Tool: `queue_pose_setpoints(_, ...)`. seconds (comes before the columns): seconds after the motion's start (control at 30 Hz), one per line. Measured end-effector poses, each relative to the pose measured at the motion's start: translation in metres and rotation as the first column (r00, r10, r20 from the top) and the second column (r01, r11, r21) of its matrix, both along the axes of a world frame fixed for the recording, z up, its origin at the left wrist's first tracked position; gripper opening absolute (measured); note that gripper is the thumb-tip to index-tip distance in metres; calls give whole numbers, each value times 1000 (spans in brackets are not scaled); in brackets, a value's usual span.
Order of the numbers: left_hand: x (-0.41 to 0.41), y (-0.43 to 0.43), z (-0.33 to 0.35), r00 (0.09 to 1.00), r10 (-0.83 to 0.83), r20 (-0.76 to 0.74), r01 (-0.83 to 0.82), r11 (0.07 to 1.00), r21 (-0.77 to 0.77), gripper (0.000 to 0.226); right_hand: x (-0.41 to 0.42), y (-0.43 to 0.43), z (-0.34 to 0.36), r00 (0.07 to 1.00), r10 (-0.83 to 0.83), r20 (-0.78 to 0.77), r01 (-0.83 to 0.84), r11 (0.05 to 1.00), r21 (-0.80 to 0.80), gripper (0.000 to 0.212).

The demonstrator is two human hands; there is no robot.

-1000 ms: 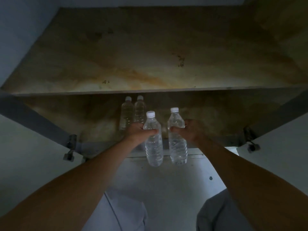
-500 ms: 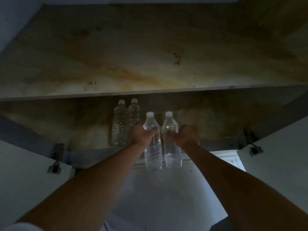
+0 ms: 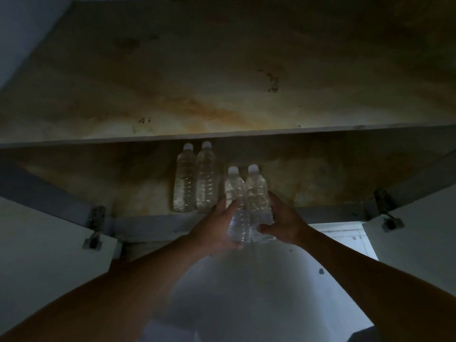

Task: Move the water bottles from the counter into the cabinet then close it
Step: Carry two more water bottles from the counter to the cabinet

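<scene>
Two clear water bottles with white caps stand side by side at the back of the cabinet's lower shelf (image 3: 148, 203), the left one (image 3: 183, 183) touching the right one (image 3: 206, 178). In front of them two more bottles stand pressed together at the shelf's front edge. My left hand (image 3: 217, 225) grips the left of these (image 3: 234, 193) from the left side. My right hand (image 3: 283, 220) grips the right one (image 3: 256, 191) low down, thumb under its base. Whether their bases rest fully on the shelf I cannot tell.
Both white cabinet doors hang open, the left door (image 3: 44, 255) and the right door (image 3: 419, 243), each with a metal hinge. A stained upper shelf board (image 3: 222, 137) spans the cabinet just above the bottle caps. A pale floor lies below.
Both hands have carried their bottles forward and to the right, up to the lower shelf's front edge. The two held bottles have come together and touch. My grips have slid lower.
</scene>
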State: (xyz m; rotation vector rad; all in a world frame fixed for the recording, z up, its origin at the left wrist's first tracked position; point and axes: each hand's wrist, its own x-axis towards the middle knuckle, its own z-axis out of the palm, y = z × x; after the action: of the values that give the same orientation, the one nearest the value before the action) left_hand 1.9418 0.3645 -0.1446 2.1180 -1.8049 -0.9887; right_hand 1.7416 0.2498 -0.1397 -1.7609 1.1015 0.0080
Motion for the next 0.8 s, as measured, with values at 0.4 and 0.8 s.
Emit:
queue_pose_setpoints(0.4,21,-34,21,933,89,348,-35,986,-160,75,51,-19,4,985,-174,14,174,966,-190,70)
queue_pose_setpoints(0.8,33,-41,18,949,188,252,-130,965,-228,70,70,-36,2,982,-163,91,176,969,-171,50)
